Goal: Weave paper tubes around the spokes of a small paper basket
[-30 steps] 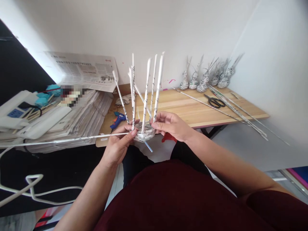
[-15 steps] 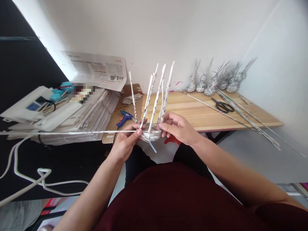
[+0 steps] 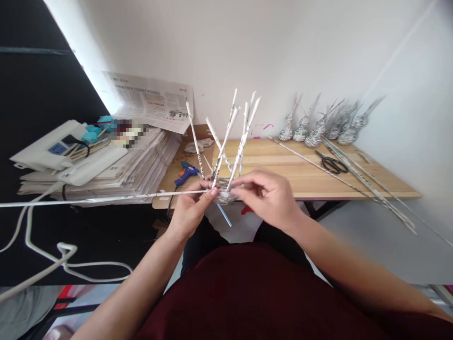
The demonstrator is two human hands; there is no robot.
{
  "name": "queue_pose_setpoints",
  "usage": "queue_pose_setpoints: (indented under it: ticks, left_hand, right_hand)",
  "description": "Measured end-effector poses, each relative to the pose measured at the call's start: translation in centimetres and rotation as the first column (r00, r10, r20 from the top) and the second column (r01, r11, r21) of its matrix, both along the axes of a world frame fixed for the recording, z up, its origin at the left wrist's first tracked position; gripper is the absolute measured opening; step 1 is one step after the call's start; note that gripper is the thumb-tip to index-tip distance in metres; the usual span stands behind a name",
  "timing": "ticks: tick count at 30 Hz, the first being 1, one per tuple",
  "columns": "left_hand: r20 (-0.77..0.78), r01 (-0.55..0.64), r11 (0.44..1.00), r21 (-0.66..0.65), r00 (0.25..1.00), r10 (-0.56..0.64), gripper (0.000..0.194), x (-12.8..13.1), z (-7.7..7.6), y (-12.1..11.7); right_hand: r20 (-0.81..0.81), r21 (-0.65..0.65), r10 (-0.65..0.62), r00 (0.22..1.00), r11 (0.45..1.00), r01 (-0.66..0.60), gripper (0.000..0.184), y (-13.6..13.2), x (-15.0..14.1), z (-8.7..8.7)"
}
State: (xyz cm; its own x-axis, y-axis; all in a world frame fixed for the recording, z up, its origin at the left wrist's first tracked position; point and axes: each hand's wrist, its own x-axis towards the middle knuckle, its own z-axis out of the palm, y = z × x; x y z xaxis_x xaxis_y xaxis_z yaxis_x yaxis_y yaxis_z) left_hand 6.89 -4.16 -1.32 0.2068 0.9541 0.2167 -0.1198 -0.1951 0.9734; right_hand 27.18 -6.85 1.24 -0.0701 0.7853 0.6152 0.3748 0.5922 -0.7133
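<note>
A small round basket (image 3: 226, 196) woven from rolled newspaper tubes is held above my lap. Several upright paper tubes (image 3: 244, 134) fan out from its rim. My left hand (image 3: 191, 208) is closed on the basket's left side, its thumb on the front of the weave. From that side a long paper tube (image 3: 106, 199) runs out to the left edge of the view. My right hand (image 3: 271, 193) pinches at the base of an upright tube on the basket's right, with thumb and index finger almost together; the other fingers are curled. A blue stick (image 3: 224, 215) pokes out below the basket.
On the wooden table (image 3: 283, 174) are black scissors (image 3: 331, 163), loose paper tubes (image 3: 375, 189) and several gourd-shaped woven pieces (image 3: 314, 133). A blue glue gun (image 3: 186, 174) lies left of the basket. Stacked newspapers (image 3: 152, 160) with a power strip (image 3: 58, 146) stand further left.
My right hand has shifted from the basket's right edge to the base of a front tube. The basket has turned somewhat, and the upright tubes stand at different angles. My left hand keeps its grip.
</note>
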Motion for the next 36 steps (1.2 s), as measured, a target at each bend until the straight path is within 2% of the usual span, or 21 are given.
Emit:
queue_pose_setpoints:
  ticks: [3,6,10,18,24,28,32,36]
  left_hand:
    - [-0.094,0.0,0.994,0.112,0.996,0.011,0.015,0.1,0.1,-0.2]
    - [-0.158,-0.003,0.983,0.185,0.987,0.033,0.013,0.0,-0.1,-0.2]
    - [-0.193,-0.011,0.968,0.249,0.979,0.061,0.013,-0.3,-0.9,0.1]
    - [-0.162,0.0,0.963,0.271,0.986,0.045,0.011,-0.1,-1.2,0.3]
    - [-0.182,-0.023,0.949,0.314,0.98,0.084,0.011,0.0,-1.2,0.4]
    - [-0.227,-0.041,0.917,0.396,0.964,0.141,0.012,-0.1,-1.1,0.4]
    - [-0.289,-0.066,0.871,0.487,0.929,0.232,0.015,-0.2,-0.9,0.4]
    - [-0.341,-0.039,0.844,0.534,0.904,0.258,0.015,-0.3,-0.7,0.2]
  right_hand:
    - [0.285,0.09,-0.001,0.958,0.996,-0.026,0.024,-0.6,-1.0,0.1]
    - [0.366,0.149,-0.075,0.928,0.989,0.021,0.022,-0.5,-1.6,-0.3]
    - [0.329,0.132,-0.064,0.942,0.991,0.021,0.012,0.0,-1.7,-0.9]
    - [0.157,-0.09,0.054,0.986,0.995,-0.041,0.007,-0.3,-1.4,-0.2]
    - [0.109,-0.09,0.03,0.994,0.996,-0.02,0.006,-0.5,-1.2,0.3]
    - [0.158,-0.113,0.048,0.986,0.993,-0.03,0.005,-0.4,-1.2,-0.1]
    - [0.259,-0.061,0.019,0.966,0.998,-0.003,0.009,-0.6,-1.1,-0.2]
    - [0.357,-0.017,-0.004,0.934,1.0,0.011,0.009,-0.8,-1.1,0.0]
